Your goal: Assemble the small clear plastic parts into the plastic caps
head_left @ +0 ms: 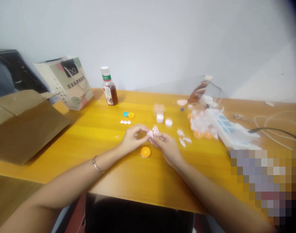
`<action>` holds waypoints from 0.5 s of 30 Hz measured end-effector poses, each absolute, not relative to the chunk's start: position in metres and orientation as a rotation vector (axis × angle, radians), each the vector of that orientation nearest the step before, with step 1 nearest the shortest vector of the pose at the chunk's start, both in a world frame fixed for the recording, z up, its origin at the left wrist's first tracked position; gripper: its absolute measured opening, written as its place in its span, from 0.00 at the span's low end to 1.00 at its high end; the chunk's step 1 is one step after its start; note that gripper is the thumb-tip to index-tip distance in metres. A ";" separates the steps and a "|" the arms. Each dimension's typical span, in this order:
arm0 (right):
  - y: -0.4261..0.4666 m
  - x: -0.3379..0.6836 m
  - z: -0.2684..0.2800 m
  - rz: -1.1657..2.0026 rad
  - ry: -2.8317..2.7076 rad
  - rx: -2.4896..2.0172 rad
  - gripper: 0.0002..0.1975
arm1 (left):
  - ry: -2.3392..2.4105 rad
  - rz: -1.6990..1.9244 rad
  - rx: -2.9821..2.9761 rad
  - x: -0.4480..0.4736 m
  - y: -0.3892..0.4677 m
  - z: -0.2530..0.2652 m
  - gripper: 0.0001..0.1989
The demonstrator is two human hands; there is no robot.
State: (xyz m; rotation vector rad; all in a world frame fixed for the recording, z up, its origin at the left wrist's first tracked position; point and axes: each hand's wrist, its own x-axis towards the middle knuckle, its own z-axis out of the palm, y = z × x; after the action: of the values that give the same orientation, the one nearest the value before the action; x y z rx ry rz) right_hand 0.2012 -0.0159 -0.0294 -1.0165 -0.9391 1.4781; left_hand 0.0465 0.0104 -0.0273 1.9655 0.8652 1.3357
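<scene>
Two bare hands meet over the table [128,181], fingertips close together: the left hand [133,139] and the right hand [169,150] both pinch a small white patterned piece [150,134] between them. A similar piece [155,130] shows just beyond the fingertips; whether the two are joined cannot be told. Below the hands, on the near side, sits a round orange cap [145,151]. Farther back stand two white round caps [159,117], while to the right lie several loose white openwork pieces [182,142]. Left of these, a blue disc [125,114] touches or nearly touches a yellow disc [131,115], with three small white pieces [125,122] in a row just in front. A bottle of brown liquid [110,94] stands behind.
</scene>
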 end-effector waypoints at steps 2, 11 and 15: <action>-0.016 0.201 -0.030 1.473 -0.944 -1.007 0.09 | 0.892 1.296 1.921 0.047 0.010 -0.028 0.07; -0.016 0.201 -0.032 1.461 -0.943 -0.999 0.09 | 0.861 1.259 1.716 0.049 0.009 -0.032 0.07; -0.015 0.202 -0.032 1.450 -0.943 -1.007 0.09 | 0.855 1.242 1.633 0.050 0.010 -0.031 0.09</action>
State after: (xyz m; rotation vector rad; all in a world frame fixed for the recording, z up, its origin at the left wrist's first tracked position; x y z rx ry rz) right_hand 0.2019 -0.0149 -0.0323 -1.0065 -0.9434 1.4500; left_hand 0.0503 0.0096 -0.0312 1.6330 0.8553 1.2417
